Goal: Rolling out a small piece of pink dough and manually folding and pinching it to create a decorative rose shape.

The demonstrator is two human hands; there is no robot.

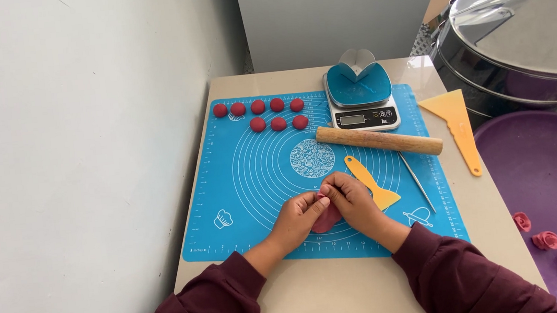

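Note:
Both hands meet over the front of a blue silicone baking mat (240,181). My left hand (297,218) and my right hand (352,202) pinch a flattened piece of dark pink dough (326,219) between their fingertips, just above the mat. Part of the dough is hidden under my fingers. Several small balls of the same dark pink dough (268,114) lie in two rows at the mat's far left corner.
A wooden rolling pin (379,140), a small yellow scraper (372,182) and a thin metal pick (417,180) lie right of my hands. Behind stand a kitchen scale (361,97) with a blue bowl, a larger yellow scraper (457,125), a steel steamer (521,34), and a purple tray (556,169) with dough roses (547,240).

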